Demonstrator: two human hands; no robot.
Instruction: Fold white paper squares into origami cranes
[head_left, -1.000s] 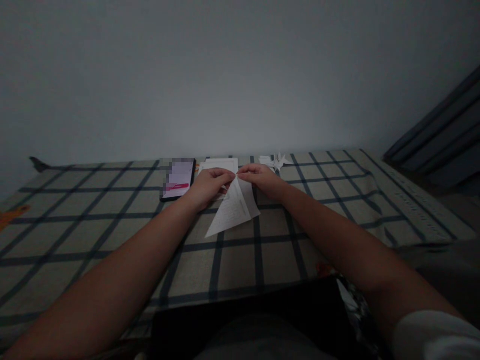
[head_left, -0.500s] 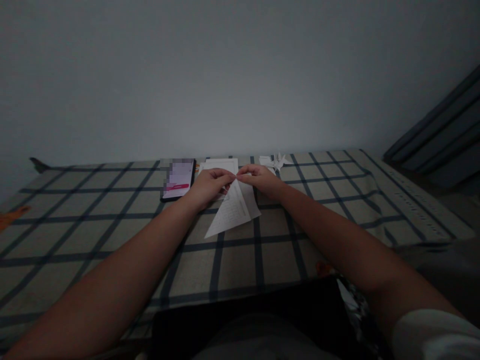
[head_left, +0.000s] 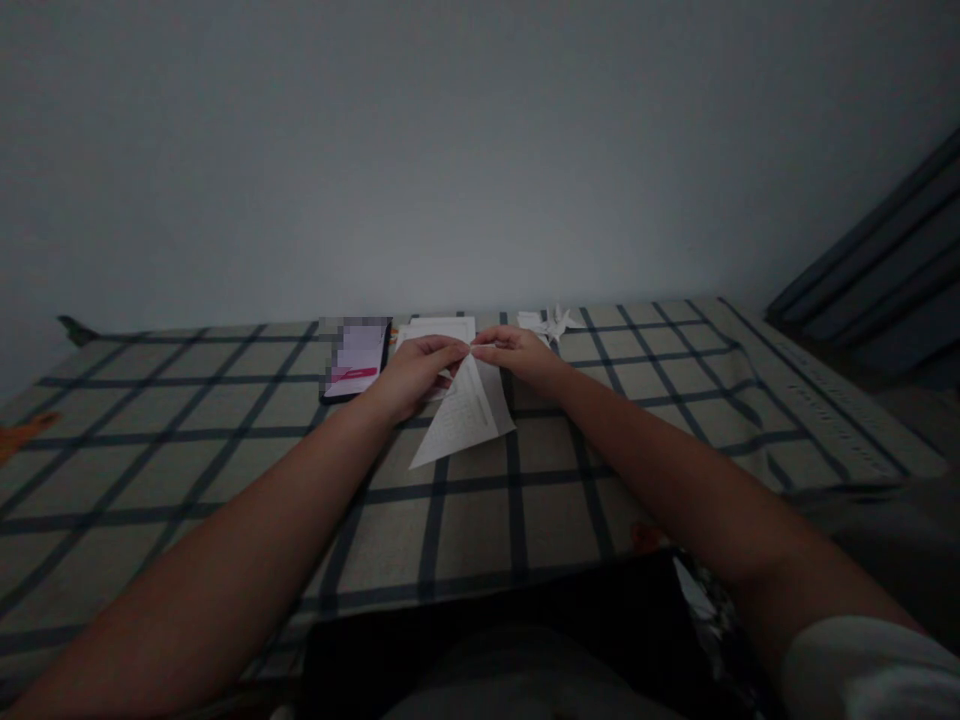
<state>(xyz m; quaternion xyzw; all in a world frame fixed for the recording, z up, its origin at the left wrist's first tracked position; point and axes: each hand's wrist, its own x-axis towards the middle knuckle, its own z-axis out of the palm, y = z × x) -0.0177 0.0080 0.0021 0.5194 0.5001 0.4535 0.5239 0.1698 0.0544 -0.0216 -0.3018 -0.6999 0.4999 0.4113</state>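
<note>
Left grip, fore-and-aft paper, apex wallward

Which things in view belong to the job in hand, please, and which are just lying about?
Seem to belong:
folded paper, its tip in the grip of left hand and right hand
checked cloth beneath

Apparently just lying about:
phone
white sheets behind the hands
spiky paper piece

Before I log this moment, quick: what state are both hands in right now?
Left hand: closed, fingertips pinching the white paper at its top corner.
Right hand: closed, pinching that same corner.
</note>
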